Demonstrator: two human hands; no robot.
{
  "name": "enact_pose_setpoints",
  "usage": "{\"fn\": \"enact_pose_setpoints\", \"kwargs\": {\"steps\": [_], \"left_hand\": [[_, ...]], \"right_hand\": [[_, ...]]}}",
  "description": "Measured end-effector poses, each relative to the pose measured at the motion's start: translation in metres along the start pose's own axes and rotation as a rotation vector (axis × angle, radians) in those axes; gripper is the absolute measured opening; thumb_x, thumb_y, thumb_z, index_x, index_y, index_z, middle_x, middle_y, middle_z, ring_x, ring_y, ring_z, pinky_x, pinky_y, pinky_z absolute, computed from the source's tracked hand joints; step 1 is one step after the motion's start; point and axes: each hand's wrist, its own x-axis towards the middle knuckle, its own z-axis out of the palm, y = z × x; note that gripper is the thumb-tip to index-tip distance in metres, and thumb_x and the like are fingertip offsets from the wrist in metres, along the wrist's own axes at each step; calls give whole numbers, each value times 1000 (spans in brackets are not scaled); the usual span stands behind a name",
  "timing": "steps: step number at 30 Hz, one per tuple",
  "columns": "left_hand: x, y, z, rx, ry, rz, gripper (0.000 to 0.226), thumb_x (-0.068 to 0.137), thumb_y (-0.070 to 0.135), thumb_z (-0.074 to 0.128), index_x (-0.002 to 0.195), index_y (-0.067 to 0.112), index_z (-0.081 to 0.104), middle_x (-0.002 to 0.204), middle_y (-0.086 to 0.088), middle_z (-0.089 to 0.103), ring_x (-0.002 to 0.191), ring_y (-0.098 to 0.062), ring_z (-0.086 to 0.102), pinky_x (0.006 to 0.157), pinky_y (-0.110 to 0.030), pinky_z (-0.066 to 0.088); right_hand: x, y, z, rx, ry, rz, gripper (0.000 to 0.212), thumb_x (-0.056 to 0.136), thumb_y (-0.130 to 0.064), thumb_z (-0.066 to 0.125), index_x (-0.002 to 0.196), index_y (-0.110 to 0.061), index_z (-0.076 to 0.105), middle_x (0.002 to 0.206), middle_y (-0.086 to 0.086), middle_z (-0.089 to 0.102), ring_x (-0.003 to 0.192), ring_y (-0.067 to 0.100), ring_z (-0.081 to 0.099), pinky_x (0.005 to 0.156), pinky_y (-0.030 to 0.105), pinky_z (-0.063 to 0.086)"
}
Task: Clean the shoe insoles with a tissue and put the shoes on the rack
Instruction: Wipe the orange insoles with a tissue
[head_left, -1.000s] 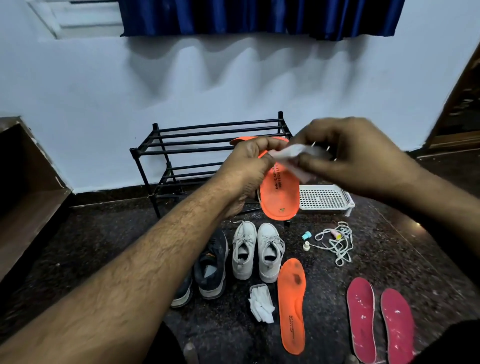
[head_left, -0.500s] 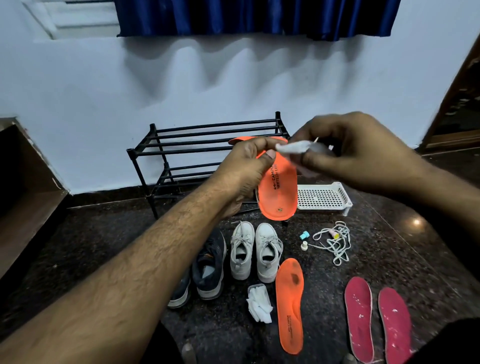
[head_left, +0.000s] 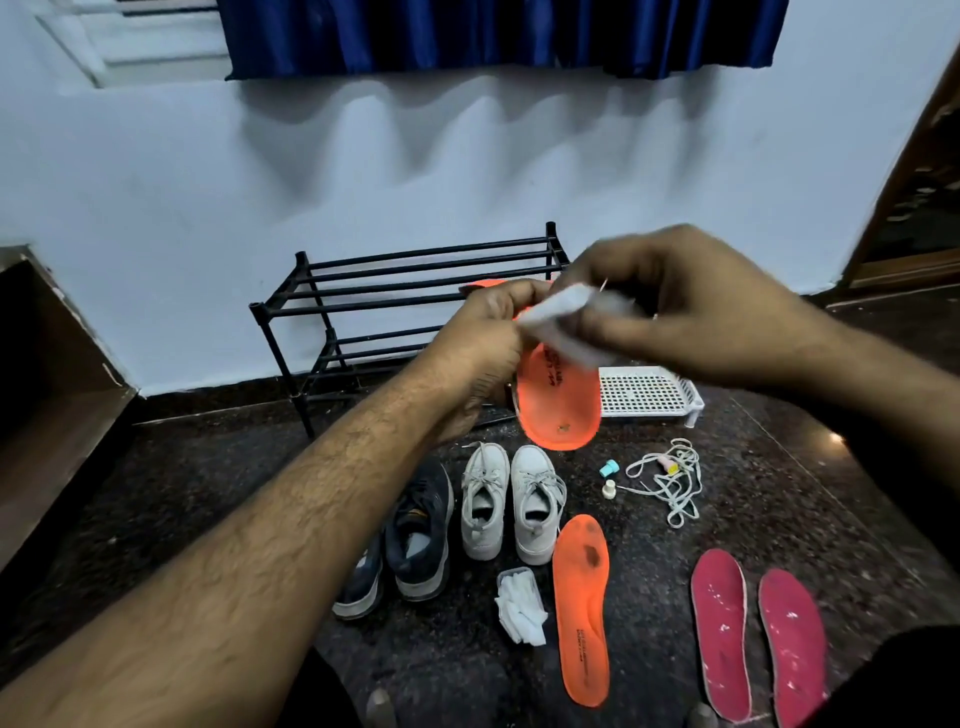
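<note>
Orange foam insole (head_left: 558, 405) hangs heel-down from my left hand (head_left: 480, 345), whose fingers curl round its upper end and hold it up in front of the black metal shoe rack (head_left: 410, 291). My right hand (head_left: 691, 306) pinches a crumpled white tissue (head_left: 563, 325) between thumb and fingertips and presses it against the insole's upper part, just beside my left fingers; the tissue is blurred. Below the hanging insole, on the dark speckled stone floor (head_left: 208, 483), a pair of pale grey lace-up sneakers (head_left: 511, 501) stands side by side, toes toward the rack, with a pair of dark navy trainers (head_left: 410, 540) just to their left. A second orange insole (head_left: 582, 608) lies flat beside the grey pair, a dark smudge near its toe end, and a small heap of white tissues (head_left: 522, 605) sits touching or nearly touching its left edge. Two red insoles (head_left: 756, 639) lie side by side farther right, flecked with white. Near the rack's right foot rests a white perforated plastic tray (head_left: 647, 392), and in front of it a tangle of white shoelaces (head_left: 667, 478).
</note>
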Motion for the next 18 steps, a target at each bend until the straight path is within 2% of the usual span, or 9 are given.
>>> {"fn": "enact_pose_setpoints", "kwargs": {"steps": [2,4,6,8,10,12,14,16,18], "left_hand": [[1,-3,1,48,14,-42,22,105,21,49,116,20,68,80,-7,57,53,-10,44,51,-22,28],[1,-3,3,-25,21,-80,24,107,25,45,112,23,68,78,-2,60,52,-8,47,51,-22,28],[0,1,5,-146,41,-95,24,106,19,45,106,20,69,79,-2,66,59,-11,57,54,-25,42],[1,2,6,-238,76,-81,23,104,8,47,100,14,69,83,-6,71,68,-15,62,64,-29,52],[3,-1,4,-227,110,-75,25,104,4,45,101,12,69,86,-9,72,67,-18,62,62,-28,53],[3,-4,1,-149,146,-74,28,107,8,42,107,13,69,93,-13,70,70,-22,59,60,-28,52],[5,-8,-2,-79,168,-46,30,108,11,41,106,17,70,95,-11,69,80,-24,56,71,-34,51],[8,-14,-6,-36,157,-30,29,108,12,41,107,18,69,96,-8,69,83,-23,57,75,-32,50],[9,-19,-9,-22,110,-32,26,107,11,44,108,17,69,99,-8,72,80,-18,61,72,-30,52]], "right_hand": [[3,13,-3,-150,202,32,13,88,-23,63,97,-22,73,88,-3,69,80,11,66,65,28,50],[5,27,3,-331,205,62,13,88,-20,68,100,-22,73,91,-6,64,84,14,63,68,15,41],[5,32,12,-361,137,38,14,88,-17,71,100,-23,72,92,-9,60,86,12,62,70,12,38],[5,26,20,-365,24,-42,20,85,-12,72,101,-24,72,97,-8,61,92,13,63,75,18,41],[4,17,28,-352,-141,-115,29,80,-5,69,103,-23,72,106,-6,63,98,13,63,81,24,46],[2,9,31,-344,-367,-115,33,82,-5,67,107,-25,74,105,-12,64,92,6,61,79,23,45],[-1,7,29,-314,-569,-65,31,87,-11,68,110,-31,75,101,-19,66,89,-1,62,79,19,46],[-4,5,21,-255,-608,-26,23,92,-20,67,109,-33,74,98,-20,69,90,0,66,80,24,52],[-5,4,13,-152,-451,2,14,93,-22,67,101,-32,74,93,-17,70,86,3,67,77,26,53]]}}
